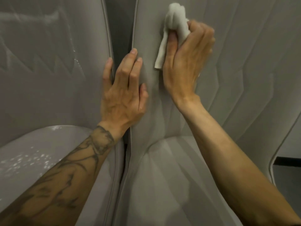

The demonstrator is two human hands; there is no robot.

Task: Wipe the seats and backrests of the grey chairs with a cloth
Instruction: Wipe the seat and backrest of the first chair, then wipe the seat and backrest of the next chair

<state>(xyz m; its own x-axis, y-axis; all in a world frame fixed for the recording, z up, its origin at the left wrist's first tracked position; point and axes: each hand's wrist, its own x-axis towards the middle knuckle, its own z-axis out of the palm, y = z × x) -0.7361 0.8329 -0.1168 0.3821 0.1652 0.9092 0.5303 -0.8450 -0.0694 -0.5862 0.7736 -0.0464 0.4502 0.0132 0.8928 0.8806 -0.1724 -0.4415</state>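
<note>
Two grey padded chairs stand side by side. The right chair's backrest (236, 66) has stitched seams, and its seat (171, 176) lies below. My right hand (185, 57) is shut on a crumpled white cloth (174, 23) and presses it against the upper left part of that backrest. My left hand (122, 92) lies flat with fingers spread on the left edge of the same backrest, its fingertips over the dark gap between the chairs. The left chair's backrest (48, 62) and seat (32, 152) show shiny wet streaks and droplets.
A narrow dark gap (120, 26) separates the two backrests. At the far right, past the right chair's edge, a dark floor strip (288, 162) and a pale wall show.
</note>
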